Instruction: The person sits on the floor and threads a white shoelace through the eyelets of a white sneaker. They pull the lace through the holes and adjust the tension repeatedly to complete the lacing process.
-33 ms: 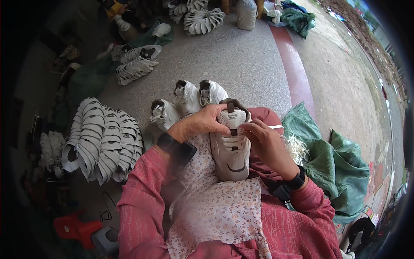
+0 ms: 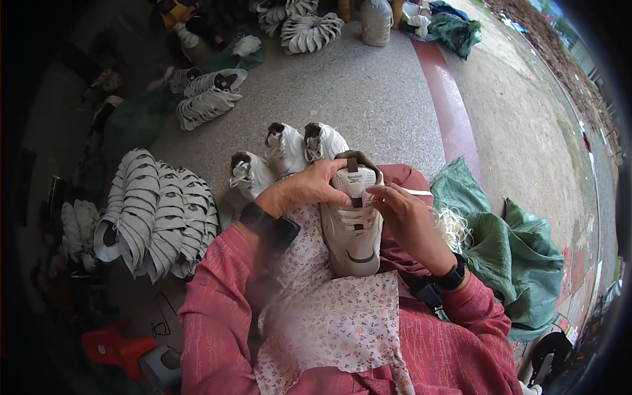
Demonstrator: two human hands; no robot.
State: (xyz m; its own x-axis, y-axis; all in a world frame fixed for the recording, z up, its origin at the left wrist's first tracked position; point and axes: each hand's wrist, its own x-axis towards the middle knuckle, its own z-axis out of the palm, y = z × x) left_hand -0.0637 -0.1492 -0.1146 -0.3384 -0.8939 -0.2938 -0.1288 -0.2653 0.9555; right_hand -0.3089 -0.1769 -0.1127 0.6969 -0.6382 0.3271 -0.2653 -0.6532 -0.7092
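Note:
A white and beige sneaker upper rests on my lap, toe toward me, with a brown collar at the far end. My left hand grips it at the tongue, thumb on the front beside a dark loop and fingers around the far side. My right hand is closed in a pinch at the right of the tongue. A white shoelace comes out behind those fingers toward the right. The exact pinch point is partly hidden. Lace rows cross the lower part of the opening.
Three laced sneakers stand just beyond my knees. Stacked white shoe uppers lie at left, more farther back. Loose laces and a green sack are at right. A red stool stands lower left; a plastic jug stands far back.
The shoelace behind my right hand has shifted slightly, and the right fingers have moved a little. My left hand and the sneaker upper stay in place.

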